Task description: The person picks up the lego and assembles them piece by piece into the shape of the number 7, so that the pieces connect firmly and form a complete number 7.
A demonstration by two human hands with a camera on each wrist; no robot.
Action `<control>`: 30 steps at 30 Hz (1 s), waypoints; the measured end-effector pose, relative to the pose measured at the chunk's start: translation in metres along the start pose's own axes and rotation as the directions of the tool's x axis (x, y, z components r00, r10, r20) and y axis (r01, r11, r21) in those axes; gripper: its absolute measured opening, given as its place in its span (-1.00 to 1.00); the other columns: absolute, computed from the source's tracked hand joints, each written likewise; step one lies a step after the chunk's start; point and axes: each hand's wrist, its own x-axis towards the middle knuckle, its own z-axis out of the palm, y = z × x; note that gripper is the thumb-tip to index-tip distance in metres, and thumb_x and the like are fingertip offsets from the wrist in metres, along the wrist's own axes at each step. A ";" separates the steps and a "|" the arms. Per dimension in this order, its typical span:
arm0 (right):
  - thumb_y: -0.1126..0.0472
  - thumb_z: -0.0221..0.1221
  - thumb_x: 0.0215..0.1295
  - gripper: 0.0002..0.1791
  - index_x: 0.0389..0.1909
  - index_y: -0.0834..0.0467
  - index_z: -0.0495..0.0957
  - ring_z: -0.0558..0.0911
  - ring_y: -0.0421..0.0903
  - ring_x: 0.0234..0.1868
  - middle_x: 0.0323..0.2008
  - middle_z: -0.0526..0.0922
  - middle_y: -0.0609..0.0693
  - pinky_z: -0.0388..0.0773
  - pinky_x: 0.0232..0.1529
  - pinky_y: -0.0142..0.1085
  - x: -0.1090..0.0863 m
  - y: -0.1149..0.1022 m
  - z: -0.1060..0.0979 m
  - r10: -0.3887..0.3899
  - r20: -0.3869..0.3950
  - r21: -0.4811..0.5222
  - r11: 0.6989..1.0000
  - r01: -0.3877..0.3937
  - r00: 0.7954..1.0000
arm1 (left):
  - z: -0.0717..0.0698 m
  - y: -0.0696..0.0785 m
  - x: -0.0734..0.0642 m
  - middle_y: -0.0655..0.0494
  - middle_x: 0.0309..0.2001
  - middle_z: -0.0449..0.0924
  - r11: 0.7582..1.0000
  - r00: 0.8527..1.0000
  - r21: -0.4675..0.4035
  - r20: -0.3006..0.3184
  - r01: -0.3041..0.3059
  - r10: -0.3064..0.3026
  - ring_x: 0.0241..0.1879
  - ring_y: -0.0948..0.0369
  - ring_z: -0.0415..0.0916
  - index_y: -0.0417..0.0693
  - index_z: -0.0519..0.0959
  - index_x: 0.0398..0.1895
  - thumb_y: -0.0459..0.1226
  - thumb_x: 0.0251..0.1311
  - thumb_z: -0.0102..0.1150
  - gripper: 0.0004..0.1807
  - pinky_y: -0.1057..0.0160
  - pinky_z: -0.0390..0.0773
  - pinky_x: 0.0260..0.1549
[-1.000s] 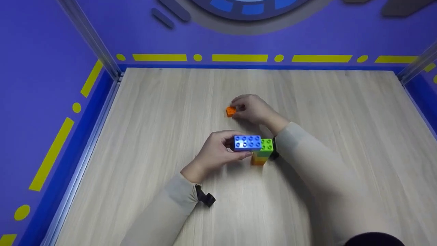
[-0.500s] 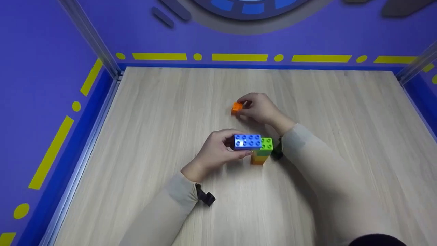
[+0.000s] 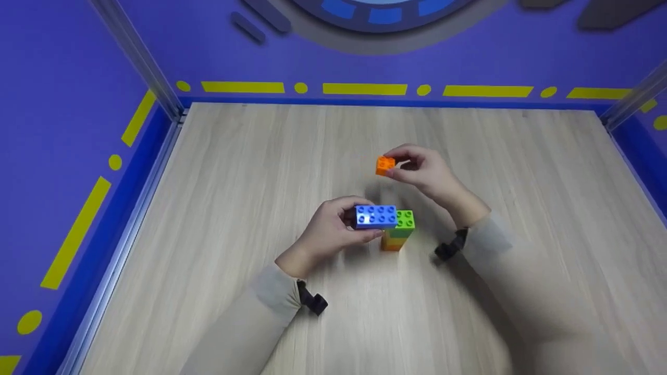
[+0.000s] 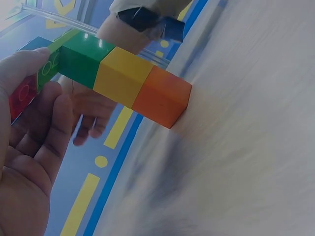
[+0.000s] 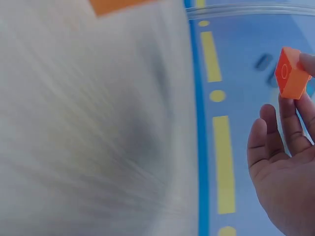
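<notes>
A building-brick tower stands on the wooden table [image 3: 234,208], widening at its top. My left hand [image 3: 323,232] grips the overhanging top part, thumb on the near side and fingers on the far side. On top show a blue eight-stud brick [image 3: 376,220] and a light green brick [image 3: 406,220]. Below them, in the left wrist view, come dark green [image 4: 83,59], yellow [image 4: 123,76] and orange [image 4: 161,96] bricks. A red brick [image 4: 22,98] shows its hollow underside there. Beyond the tower, my right hand [image 3: 430,174] pinches a small orange brick [image 3: 384,166] above the table.
A blue-purple wall [image 3: 250,57] with yellow markings rises along the table's back edge, and another panel [image 3: 52,130] stands at the left. A metal rail [image 3: 130,213] runs along the left side. Black wrist straps [image 3: 312,301] sit on both sleeves.
My right hand has lifted the small orange brick off the table and brought it to the right. My left hand and the tower have stayed in place.
</notes>
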 end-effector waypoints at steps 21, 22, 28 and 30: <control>0.53 0.35 0.18 -0.59 0.07 0.24 0.66 0.58 0.00 0.01 0.00 0.63 0.19 0.59 0.09 -0.35 -0.087 -0.037 0.001 -0.248 0.032 0.049 0.968 0.247 0.968 | 0.002 0.000 0.001 -0.05 0.09 0.64 0.998 0.999 -0.054 0.022 0.042 -0.041 0.01 0.13 0.69 -0.08 0.58 0.12 -0.29 0.10 0.57 -0.49 0.20 0.72 0.07; 0.53 0.36 0.17 -0.58 0.06 0.23 0.66 0.58 -0.01 0.00 0.00 0.63 0.19 0.58 0.07 -0.35 -0.088 -0.036 0.002 -0.257 0.037 0.041 0.966 0.256 0.966 | 0.002 0.001 0.000 -0.04 0.09 0.64 0.998 0.999 -0.054 0.024 0.040 -0.039 0.01 0.13 0.68 -0.07 0.58 0.12 -0.29 0.10 0.57 -0.49 0.20 0.72 0.07; 0.53 0.36 0.17 -0.59 0.05 0.22 0.66 0.57 -0.05 -0.01 -0.01 0.65 0.16 0.56 0.04 -0.34 -0.095 -0.029 0.005 -0.295 0.047 0.029 0.955 0.294 0.954 | 0.002 0.002 0.000 -0.01 0.10 0.62 0.998 0.999 -0.043 0.026 0.046 -0.045 0.01 0.14 0.67 -0.04 0.58 0.13 -0.27 0.11 0.57 -0.49 0.22 0.72 0.07; 0.55 0.34 0.18 -0.59 0.06 0.25 0.66 0.57 -0.06 -0.01 -0.02 0.65 0.16 0.57 0.04 -0.35 -0.097 -0.026 0.006 -0.304 0.040 0.050 0.952 0.302 0.952 | 0.002 0.002 0.000 -0.02 0.10 0.63 0.998 0.999 -0.049 0.025 0.045 -0.044 0.00 0.14 0.67 -0.05 0.58 0.12 -0.28 0.10 0.57 -0.49 0.23 0.72 0.05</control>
